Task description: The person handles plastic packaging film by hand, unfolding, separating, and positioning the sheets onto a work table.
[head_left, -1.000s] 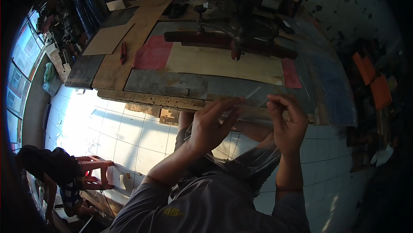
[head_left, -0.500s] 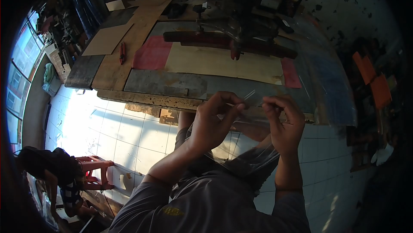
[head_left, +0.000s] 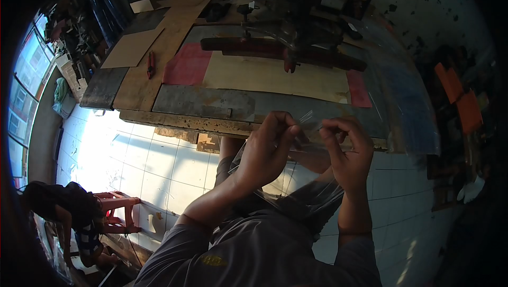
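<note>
Just in front of the table edge, both hands are raised over my lap with a clear plastic sheet [head_left: 301,198] between them. My left hand [head_left: 269,149] pinches its upper edge between thumb and forefinger, and a thin clear strip or fold sticks up beyond the fingertips. On the other side, my right hand [head_left: 349,152] is closed in a pinch at the sheet's upper right part. The sheet hangs down between my forearms. Being see-through, it hides little, and its full outline is hard to make out.
A press with a dark red bar [head_left: 275,53] stands over a pale yellow mat [head_left: 270,79] with pink ends on the table. A red cutter [head_left: 151,65] and cardboard [head_left: 132,48] lie left. Clear sheeting [head_left: 407,101] covers the right side. Another person sits near a red stool [head_left: 119,213].
My left hand has shifted slightly right, towards my right hand, which has barely moved. The plastic sheet between them has changed its folds a little.
</note>
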Demonstrator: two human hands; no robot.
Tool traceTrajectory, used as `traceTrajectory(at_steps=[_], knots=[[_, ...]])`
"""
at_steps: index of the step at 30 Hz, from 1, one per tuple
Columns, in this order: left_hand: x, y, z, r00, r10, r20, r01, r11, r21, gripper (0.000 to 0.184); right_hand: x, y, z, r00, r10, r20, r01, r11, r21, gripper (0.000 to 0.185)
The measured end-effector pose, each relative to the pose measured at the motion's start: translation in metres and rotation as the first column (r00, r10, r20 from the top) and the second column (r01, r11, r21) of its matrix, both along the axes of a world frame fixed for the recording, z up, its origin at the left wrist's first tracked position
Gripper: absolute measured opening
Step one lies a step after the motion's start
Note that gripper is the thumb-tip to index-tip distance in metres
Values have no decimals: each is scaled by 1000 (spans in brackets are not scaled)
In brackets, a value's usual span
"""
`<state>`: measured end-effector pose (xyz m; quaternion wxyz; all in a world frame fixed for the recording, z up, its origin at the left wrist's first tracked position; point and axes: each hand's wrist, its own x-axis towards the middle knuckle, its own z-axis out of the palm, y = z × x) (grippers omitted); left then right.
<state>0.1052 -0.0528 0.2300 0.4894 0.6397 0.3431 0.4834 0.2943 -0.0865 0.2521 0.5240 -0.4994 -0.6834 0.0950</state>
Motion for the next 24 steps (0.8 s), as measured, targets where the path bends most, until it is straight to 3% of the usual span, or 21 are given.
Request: traceTrajectory(at_steps=[7, 13, 24], knots=[[1, 0, 0, 997, -66, 26, 64, 996, 65, 12, 2, 0, -2, 1000, 19, -20, -19, 1000, -8, 10], [0, 1, -1, 996, -84, 39, 84, 997, 2, 13, 1, 0, -3, 998, 21, -56, -22, 1000, -21, 8], [2, -1, 1, 999, 8, -45, -6, 999, 44, 14, 2, 0, -6, 997, 22, -77, -25, 999, -42, 10]])
